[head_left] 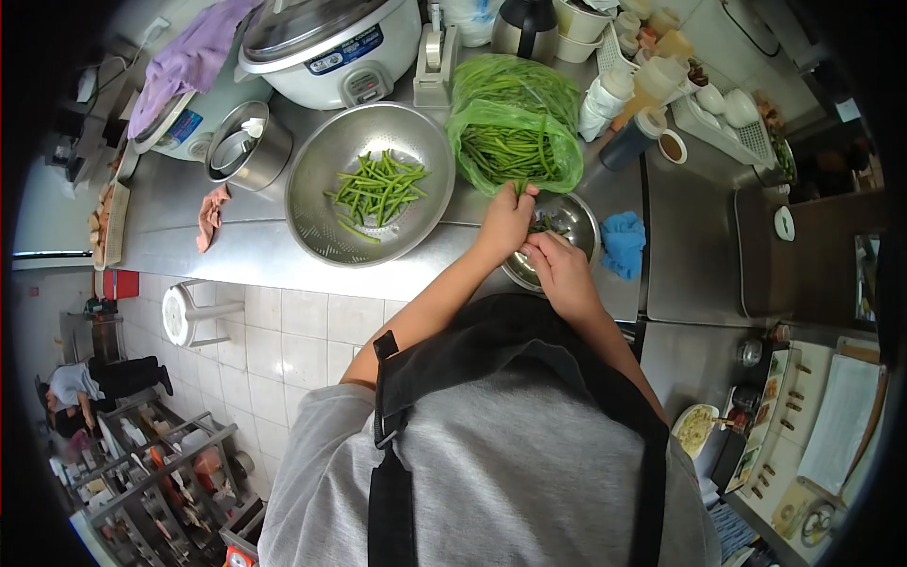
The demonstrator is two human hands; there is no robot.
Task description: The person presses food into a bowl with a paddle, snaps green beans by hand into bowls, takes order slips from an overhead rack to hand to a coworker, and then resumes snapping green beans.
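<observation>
My left hand (508, 224) is closed around a few green beans (521, 187) whose tips stick out above the fingers. Close against it, my right hand (559, 269) is pinched shut; what its fingertips hold is hidden. Both hands are over a small metal bowl (588, 222) with dark green bits inside. Just beyond them, an open green plastic bag (515, 80) is full of long green beans (505, 151). To the left stands a large perforated metal colander (307, 189), holding shorter bean pieces (378, 189).
A blue cloth (623, 244) lies right of the bowl, a pink cloth (212, 217) far left. Behind are a rice cooker (331, 57), a tape dispenser (435, 71), a metal pot (269, 161) and squeeze bottles (624, 142). A white stool (179, 315) stands on the floor; another person (85, 383) is farther off.
</observation>
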